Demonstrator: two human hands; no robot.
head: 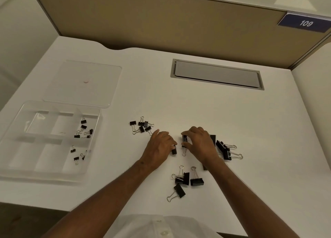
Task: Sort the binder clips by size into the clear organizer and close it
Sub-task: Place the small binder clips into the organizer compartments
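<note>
Nearest, medium binder clips [186, 179] lie on the desk [197, 108]. Beyond them, both forearms are stretched forward: a clip [174, 150] is pinched by the left hand [160, 146], another clip [184, 139] by the right hand [200, 142] fingers. Farther left, the clear organizer [26, 166] sits open, its lid [82, 83] behind.

The clear organizer [48, 141] lies open at the left of the white surface [197, 108], its flat clear lid [84, 83] resting apart just behind it. Small black binder clips [83, 129] sit in its right back compartment, and a few more [77, 154] in the right front one. Loose clips lie on the surface in groups: small ones [142, 126] in the middle, medium ones [184, 179] nearer the front edge, large ones [224, 150] at the right.
</note>
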